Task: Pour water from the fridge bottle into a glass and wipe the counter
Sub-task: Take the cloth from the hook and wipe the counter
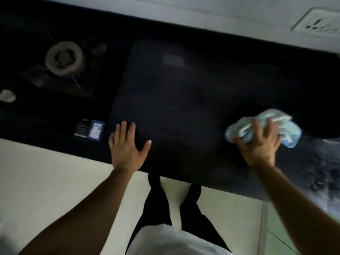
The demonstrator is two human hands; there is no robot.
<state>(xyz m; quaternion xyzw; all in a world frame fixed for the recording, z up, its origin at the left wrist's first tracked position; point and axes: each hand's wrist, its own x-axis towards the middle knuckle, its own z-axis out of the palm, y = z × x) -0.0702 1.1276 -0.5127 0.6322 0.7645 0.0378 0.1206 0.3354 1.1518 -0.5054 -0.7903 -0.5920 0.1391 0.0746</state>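
The right hand (257, 144) presses down on a crumpled pale blue cloth (265, 127), fingers spread across its top and curled into the folds, so the cloth is pinned between palm and the dark polished stone counter (184, 92). That flat, splayed hold looks chosen for wiping, since it spreads pressure over the rag instead of bunching it into a fist. The cloth sits toward the right end of the counter, near its front edge, beside a paler mottled patch of the surface (possibly a reflection or a wet streak; I cannot tell which).

The left hand (127, 146) lies open and empty, fingers apart, palm flat on the counter just at its front edge, apparently as a brace while the body leans in.

To the left, a black glass gas hob (55, 100) is set into the counter, with a round pale burner (63, 58) and a small printed label (90, 130) at its front corner. A white wall socket (318, 23) shows at the upper right.

Neither bottle nor glass is visible, so I judge the pouring to be out of frame or finished, and wiping is the step in hand.
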